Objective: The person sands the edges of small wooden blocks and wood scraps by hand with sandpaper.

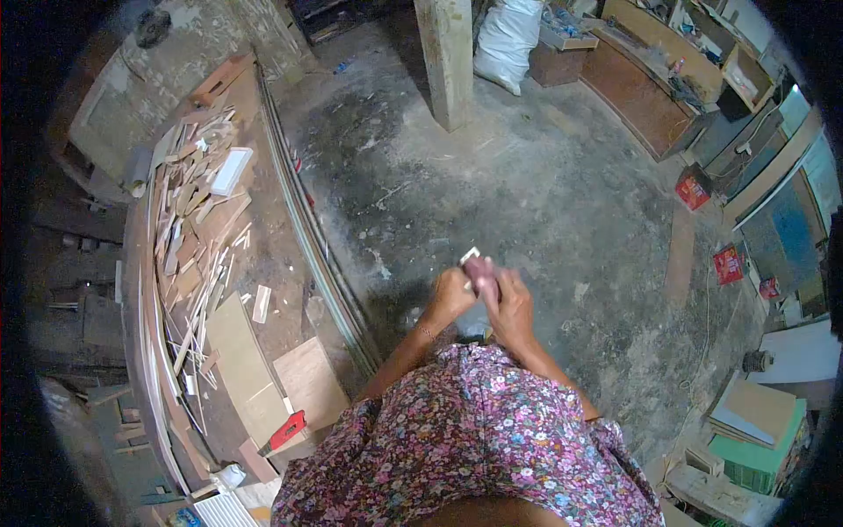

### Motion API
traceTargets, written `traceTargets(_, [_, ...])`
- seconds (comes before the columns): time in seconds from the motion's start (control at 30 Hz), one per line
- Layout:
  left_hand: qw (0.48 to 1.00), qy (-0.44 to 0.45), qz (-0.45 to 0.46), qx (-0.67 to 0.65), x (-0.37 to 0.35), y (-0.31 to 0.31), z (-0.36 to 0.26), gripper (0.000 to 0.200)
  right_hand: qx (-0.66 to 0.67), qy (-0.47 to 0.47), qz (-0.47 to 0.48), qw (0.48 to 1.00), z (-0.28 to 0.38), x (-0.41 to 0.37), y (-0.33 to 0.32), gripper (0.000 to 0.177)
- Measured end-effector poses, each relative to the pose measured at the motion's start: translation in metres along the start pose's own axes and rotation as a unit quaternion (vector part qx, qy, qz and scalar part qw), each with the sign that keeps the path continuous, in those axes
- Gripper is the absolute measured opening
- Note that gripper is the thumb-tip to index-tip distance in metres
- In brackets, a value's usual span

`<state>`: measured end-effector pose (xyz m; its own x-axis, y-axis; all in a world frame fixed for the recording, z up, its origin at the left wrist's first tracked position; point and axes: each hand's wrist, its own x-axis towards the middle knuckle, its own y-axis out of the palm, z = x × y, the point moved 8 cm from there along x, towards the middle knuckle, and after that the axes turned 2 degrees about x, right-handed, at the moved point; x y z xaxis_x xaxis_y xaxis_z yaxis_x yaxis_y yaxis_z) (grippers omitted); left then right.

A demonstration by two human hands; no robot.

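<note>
My left hand [451, 294] and my right hand [513, 307] are close together in front of my body, above the concrete floor. Both are closed, with the fingers curled inward. Between them is a small reddish-brown piece [479, 270] with a pale, squarish tip [471, 255] pointing away from me. Its kind is not clear, and my fingers cover part of it. To the left, well apart from my hands, a red-handled tool [288, 430] lies on wooden boards on the workbench [290, 307].
Wood offcuts [189, 237] and thin strips are heaped along the bench, beside flat panels [241, 360]. A concrete pillar [445, 70] stands ahead, with a white sack [507, 44] behind it. Red boxes [728, 264] and stacked boards [755, 413] line the right side.
</note>
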<state>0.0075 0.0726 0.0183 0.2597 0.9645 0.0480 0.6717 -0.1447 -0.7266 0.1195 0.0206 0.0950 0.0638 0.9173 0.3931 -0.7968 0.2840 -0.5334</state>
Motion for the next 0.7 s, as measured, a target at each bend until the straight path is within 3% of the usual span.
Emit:
traceTargets(0.03, [0.999,0.029,-0.013,0.01,-0.003,0.002,-0.005,0.023,0.002,0.017,0.001,1.0,-0.012,0.006,0.002,0.034])
traceTargets(0.07, [0.995,0.063,-0.043,-0.065,-0.007,0.002,-0.015,0.019,0.003,0.032,0.001,0.999,-0.027,0.016,0.006,0.034])
traceTargets(0.17, [0.994,0.019,-0.074,-0.075,-0.001,-0.011,-0.023,0.018,0.01,0.04,0.0,0.999,-0.017,0.024,0.006,0.03])
traceTargets(0.27, [0.997,-0.028,-0.026,-0.072,0.001,-0.012,-0.011,0.018,0.045,0.024,0.012,0.999,0.005,0.012,0.008,0.03])
traceTargets(0.4, [0.994,0.008,-0.077,-0.082,-0.005,-0.018,-0.003,0.015,0.1,0.137,0.081,0.982,-0.037,0.031,0.042,0.032])
traceTargets(0.43, [0.993,0.013,-0.087,-0.081,-0.004,-0.023,-0.002,0.015,0.093,0.11,0.08,0.986,-0.028,0.036,0.046,0.032])
traceTargets(0.57, [0.985,-0.115,-0.105,-0.069,-0.001,-0.039,0.041,0.021,0.084,0.047,0.125,0.987,0.004,0.038,0.064,0.03])
traceTargets(0.6, [0.985,-0.068,-0.132,-0.083,-0.004,-0.044,0.043,0.023,0.088,0.056,0.145,0.984,0.002,0.042,0.074,0.03])
traceTargets(0.7, [0.986,-0.053,-0.143,-0.067,-0.013,-0.062,0.046,0.024,0.129,0.049,0.181,0.974,0.008,0.059,0.104,0.028])
